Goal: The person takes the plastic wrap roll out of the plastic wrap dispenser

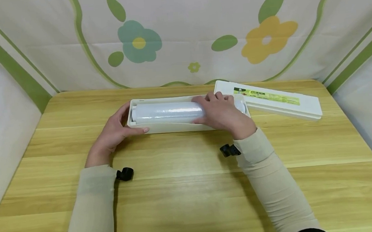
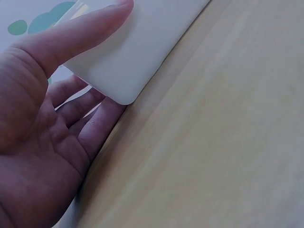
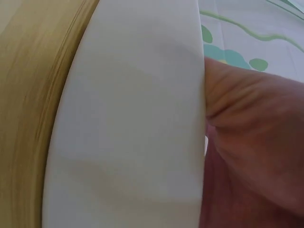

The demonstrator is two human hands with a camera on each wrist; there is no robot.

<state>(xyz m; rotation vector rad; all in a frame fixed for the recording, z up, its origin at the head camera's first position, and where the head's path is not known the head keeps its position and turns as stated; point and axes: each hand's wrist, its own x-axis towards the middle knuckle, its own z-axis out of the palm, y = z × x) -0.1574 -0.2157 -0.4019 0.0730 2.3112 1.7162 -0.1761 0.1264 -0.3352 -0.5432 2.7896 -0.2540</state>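
Note:
A long white box (image 1: 173,127) lies on the table without its lid, and a shiny roll of cling film (image 1: 169,110) sits inside it. My left hand (image 1: 115,130) grips the box's left end. In the left wrist view its thumb lies along the front wall (image 2: 123,61), while the fingers reach round the end. Over the right part of the roll, my right hand (image 1: 220,111) curls its fingers and holds the film, thumb at the near side. The right wrist view shows the box's front wall (image 3: 128,114), which hides the right fingertips.
Behind and right of the box lies its white lid (image 1: 310,107), bearing a green-yellow label, at a slant on the wooden table (image 1: 179,204). A flowered curtain (image 1: 173,33) hangs at the table's back edge. Black wrist cameras sit at both cuffs.

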